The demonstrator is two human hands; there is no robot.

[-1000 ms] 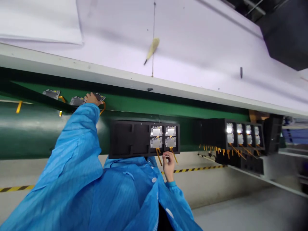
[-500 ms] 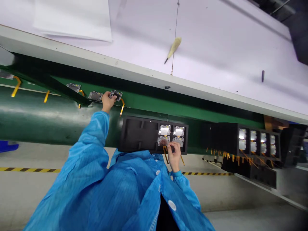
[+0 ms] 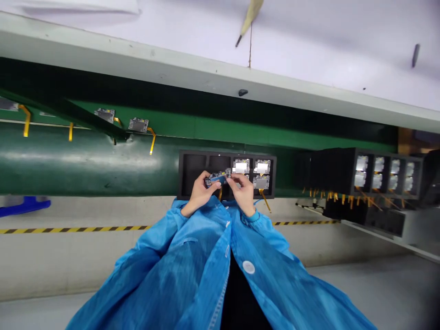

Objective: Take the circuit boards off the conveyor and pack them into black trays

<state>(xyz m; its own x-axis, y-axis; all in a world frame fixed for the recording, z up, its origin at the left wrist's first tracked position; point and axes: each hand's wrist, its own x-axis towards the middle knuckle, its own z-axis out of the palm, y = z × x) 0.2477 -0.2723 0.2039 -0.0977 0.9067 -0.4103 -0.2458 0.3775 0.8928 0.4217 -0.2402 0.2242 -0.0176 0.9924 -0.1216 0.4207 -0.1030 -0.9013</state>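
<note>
Circuit board point(image 3: 218, 178), one, held over black tray point(image 3: 181, 176); left hand point(image 3: 200, 194) clamped on one end, right hand point(image 3: 243, 191) pinching the other; further boards point(image 3: 262, 166) in compartments alongside.

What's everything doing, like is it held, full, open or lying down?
Held board: up in both hands
Left hand: closed on it
Right hand: closed on its right end
Near black tray: partly filled
Far right tray: boards in, ribbons hanging out
Yellow-handled tool: lying down
Blue coat: partly open
</note>
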